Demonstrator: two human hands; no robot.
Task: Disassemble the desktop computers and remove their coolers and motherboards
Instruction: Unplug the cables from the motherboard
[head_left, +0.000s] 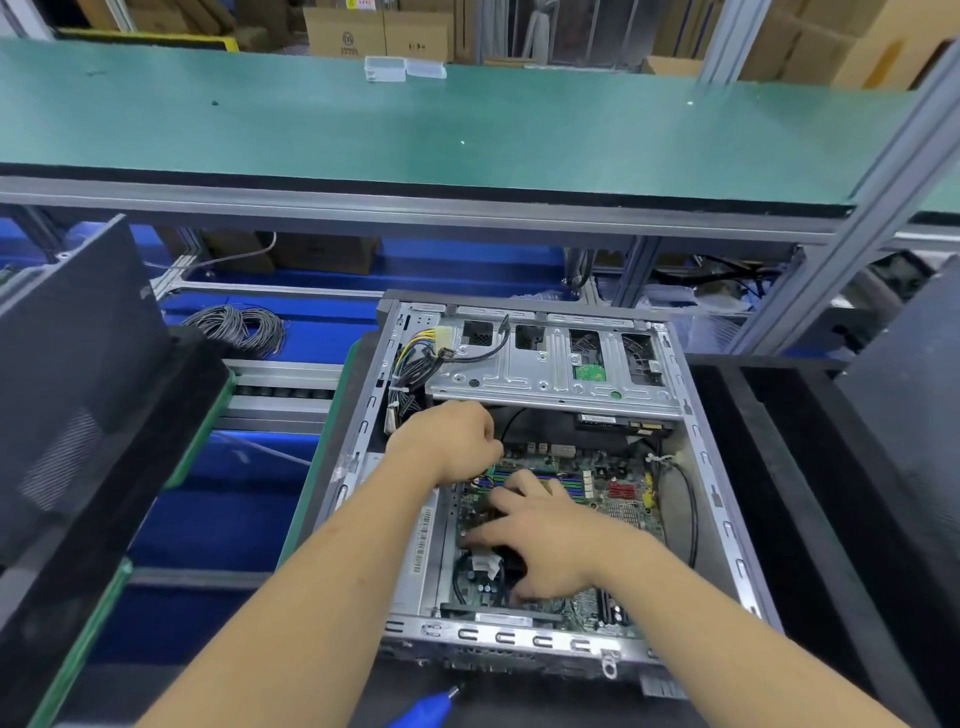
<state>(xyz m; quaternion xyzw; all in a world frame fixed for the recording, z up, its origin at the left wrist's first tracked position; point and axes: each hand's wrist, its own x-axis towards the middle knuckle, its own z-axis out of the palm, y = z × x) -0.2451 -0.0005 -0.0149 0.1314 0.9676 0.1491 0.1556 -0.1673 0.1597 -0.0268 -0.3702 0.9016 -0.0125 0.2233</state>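
Blue screwdriver (427, 709) lies at the near edge, just in front of the open computer case (524, 636), tip pointing toward it.

Case lies on its side on the dark bench (810, 519), side panel off, interior facing up. Motherboard (613, 486) sits in the case floor, green, with a red part toward its right side; still in place inside the case.

Right hand (545, 540) is inside the case, over the near-left part of the motherboard, fingers spread and curved down around a dark part beneath the palm. Whether it actually grips that part cannot be told; the palm hides it.

Left hand (452, 441) is further in, at the far-left of the motherboard, just below the drive cage (550, 364). Fingers curled; thin wires show at the fingertips, but a firm pinch cannot be confirmed.

Drive cage spans the far part of the case, bare metal. Wire bundle (415, 358), yellow and black, runs along the cage's left end. Black cable (688, 499) loops down the case's right inner wall.

Left of the case: a coil of grey cable (239, 327) on a blue surface, and a black case panel (78, 374) standing tilted.

Beyond the case, a green shelf (415, 130) runs across, two small clear plastic boxes (402, 67) on its far edge. Cardboard boxes (379, 34) stand behind.
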